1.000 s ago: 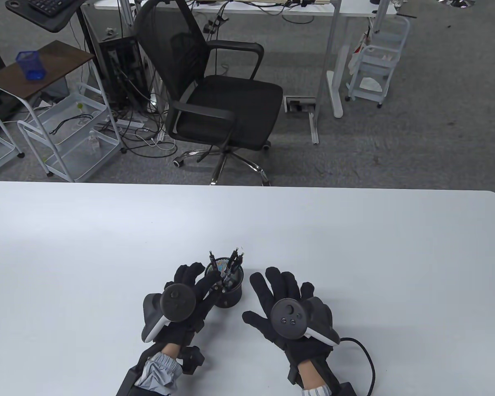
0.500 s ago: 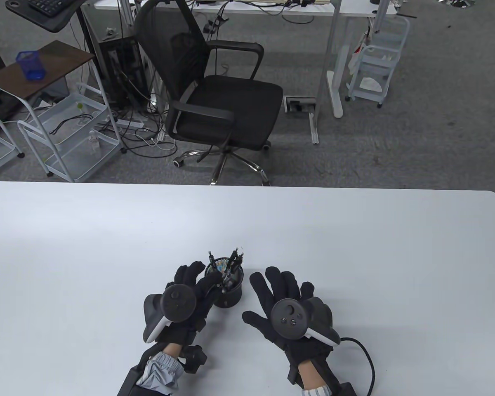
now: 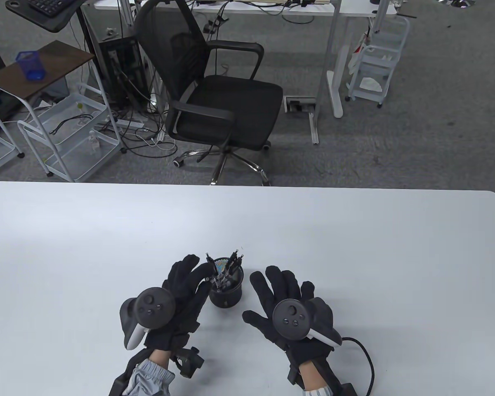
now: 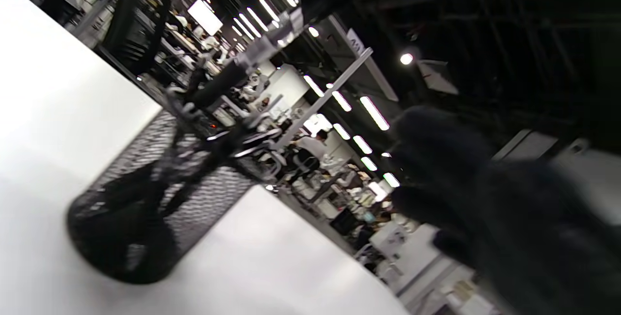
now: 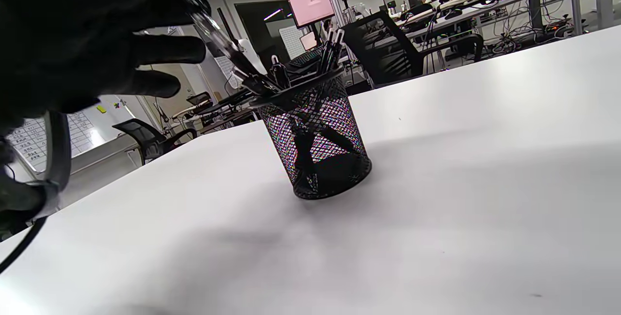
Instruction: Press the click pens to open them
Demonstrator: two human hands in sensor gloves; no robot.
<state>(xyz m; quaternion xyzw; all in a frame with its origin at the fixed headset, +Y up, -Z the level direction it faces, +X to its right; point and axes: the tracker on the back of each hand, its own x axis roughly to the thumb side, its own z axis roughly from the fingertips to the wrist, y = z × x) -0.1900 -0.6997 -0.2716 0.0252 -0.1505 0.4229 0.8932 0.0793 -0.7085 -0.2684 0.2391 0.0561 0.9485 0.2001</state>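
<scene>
The white counter [image 3: 354, 247] fills the lower half of the table view. Right hand [image 3: 286, 303] lies flat and released, lower centre. Left hand [image 3: 177, 295] reaches the mesh cup [image 3: 226, 286]; whether it grips a click pen [image 3: 211, 266] I cannot tell.

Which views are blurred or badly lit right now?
Table view: sharp, evenly lit, wide-angle bend at the table edges. Left wrist view: tilted, motion-smeared, mesh pen cup soft, left hand a dark blur. Right wrist view: cup sharp with moiré colours, soft shadows on the table.
</scene>
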